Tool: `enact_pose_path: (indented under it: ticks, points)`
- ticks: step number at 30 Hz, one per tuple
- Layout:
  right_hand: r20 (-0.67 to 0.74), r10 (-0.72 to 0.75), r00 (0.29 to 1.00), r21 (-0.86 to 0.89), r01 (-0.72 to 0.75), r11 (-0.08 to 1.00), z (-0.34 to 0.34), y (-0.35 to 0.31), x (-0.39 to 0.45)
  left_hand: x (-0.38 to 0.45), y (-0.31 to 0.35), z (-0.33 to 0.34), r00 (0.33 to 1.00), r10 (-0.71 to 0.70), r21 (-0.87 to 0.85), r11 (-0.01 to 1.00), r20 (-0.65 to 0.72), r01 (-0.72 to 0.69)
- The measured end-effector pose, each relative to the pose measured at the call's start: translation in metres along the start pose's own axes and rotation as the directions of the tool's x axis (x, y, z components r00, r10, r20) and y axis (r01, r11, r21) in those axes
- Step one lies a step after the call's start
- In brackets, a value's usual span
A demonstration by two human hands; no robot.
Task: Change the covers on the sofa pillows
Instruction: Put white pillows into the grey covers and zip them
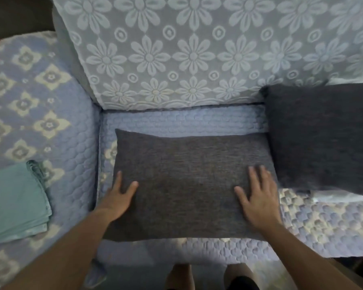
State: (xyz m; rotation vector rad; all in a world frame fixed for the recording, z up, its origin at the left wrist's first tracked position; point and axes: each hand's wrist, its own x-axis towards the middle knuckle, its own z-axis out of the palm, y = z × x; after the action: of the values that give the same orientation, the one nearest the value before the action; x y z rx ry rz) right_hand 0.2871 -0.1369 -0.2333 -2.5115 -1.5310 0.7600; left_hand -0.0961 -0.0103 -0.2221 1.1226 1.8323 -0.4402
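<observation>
Pillow [189,185] flat on sofa seat [176,122], long axis 9-to-3; my left hand [118,195] presses its 8 o'clock edge, right hand [258,197] its 4 o'clock side, fingers [253,174] spread, grasping nothing; folded teal covers [15,201] lie at 9, left hand nearer.

The second dark pillow [323,135] runs off the frame's right edge. The folded teal covers [13,201] are cut at the left edge. The right hand [258,195] is motion-blurred.

A dark grey pillow [187,185] lies flat on the seat, a second pillow [323,139] beside it.
</observation>
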Motion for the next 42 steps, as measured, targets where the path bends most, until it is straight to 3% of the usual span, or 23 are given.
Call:
enact_pose_path:
  ticks: [1, 3, 5, 7, 9, 11, 14, 16, 19, 21, 22, 25, 27, 28, 30, 32, 35, 39, 42]
  points:
    - [0.024, 0.207, 0.978, 0.211, -0.207, 0.955, -0.003, 0.009, 0.000, 0.000, -0.007, -0.007, 0.999, -0.030, -0.110, 0.993, 0.025, 0.032]
    - [0.212, 0.471, 0.856, 0.528, -0.506, 0.682, -0.006, 0.025, 0.008, -0.003, -0.012, -0.011, 0.999, -0.027, -0.268, 0.963, 0.020, 0.032]
    - [0.434, 0.509, 0.744, 0.649, -0.650, 0.396, -0.011, 0.033, 0.020, -0.003, -0.002, -0.008, 0.998, 0.038, -0.456, 0.888, -0.040, -0.052]
    - [0.541, 0.461, 0.703, 0.659, -0.695, 0.288, -0.021, 0.016, 0.030, -0.005, 0.014, 0.005, 0.991, 0.043, -0.521, 0.848, -0.124, -0.102]
    - [0.461, 0.476, 0.749, 0.694, -0.638, 0.332, -0.028, -0.019, 0.037, -0.008, 0.023, 0.024, 0.944, -0.060, -0.451, 0.887, -0.326, -0.100]
    - [0.220, 0.518, 0.826, 0.799, -0.457, 0.390, -0.039, -0.050, 0.041, -0.019, 0.021, 0.026, 0.835, -0.214, -0.461, 0.886, -0.507, -0.053]
    - [-0.030, 0.455, 0.890, 0.857, -0.212, 0.470, -0.064, -0.083, 0.050, -0.032, 0.014, -0.005, 0.687, -0.414, -0.563, 0.826, -0.597, 0.009]
    - [-0.090, 0.452, 0.887, 0.838, -0.178, 0.515, -0.065, -0.094, 0.063, -0.024, 0.022, -0.033, 0.660, -0.405, -0.576, 0.816, -0.633, -0.051]
    - [-0.059, 0.548, 0.835, 0.698, -0.358, 0.620, -0.056, -0.086, 0.089, 0.001, 0.050, -0.072, 0.773, -0.254, -0.386, 0.923, -0.582, 0.013]
    - [0.075, 0.551, 0.831, 0.496, -0.510, 0.703, -0.054, -0.067, 0.099, 0.007, 0.060, -0.077, 0.837, -0.112, -0.080, 0.993, -0.536, 0.082]
    - [0.093, 0.521, 0.849, 0.387, -0.513, 0.766, -0.054, -0.063, 0.100, 0.004, 0.061, -0.074, 0.843, -0.014, 0.052, 0.997, -0.537, 0.049]
    - [-0.037, 0.266, 0.963, 0.205, -0.253, 0.946, -0.051, -0.078, 0.085, -0.022, 0.066, -0.029, 0.866, 0.282, 0.244, 0.950, -0.414, -0.193]
    - [-0.114, -0.014, 0.993, 0.104, 0.026, 0.994, -0.043, -0.110, 0.065, -0.034, 0.069, 0.002, 0.891, 0.333, 0.254, 0.931, -0.307, -0.260]
    - [-0.098, -0.157, 0.983, 0.026, 0.160, 0.987, -0.036, -0.128, 0.057, -0.034, 0.070, 0.013, 0.903, 0.328, 0.255, 0.931, -0.278, -0.260]
    - [0.082, -0.352, 0.932, -0.130, 0.360, 0.924, -0.022, -0.153, 0.051, -0.025, 0.072, 0.019, 0.909, 0.323, 0.272, 0.929, -0.265, -0.251]
    - [0.314, -0.349, 0.883, -0.234, 0.428, 0.873, -0.006, -0.167, 0.058, -0.006, 0.070, 0.006, 0.938, 0.283, 0.278, 0.934, -0.201, -0.222]
    - [0.446, -0.263, 0.856, -0.296, 0.418, 0.859, -0.004, -0.177, 0.076, 0.012, 0.069, -0.026, 0.965, 0.253, 0.313, 0.924, -0.071, -0.219]
    - [0.440, -0.234, 0.867, -0.200, 0.349, 0.916, -0.034, -0.188, 0.071, -0.010, 0.076, -0.039, 0.966, 0.253, 0.416, 0.885, -0.053, -0.209]
    - [0.372, -0.152, 0.916, -0.026, 0.174, 0.984, -0.069, -0.174, 0.043, -0.054, 0.088, -0.019, 0.949, 0.294, 0.455, 0.864, -0.113, -0.214]
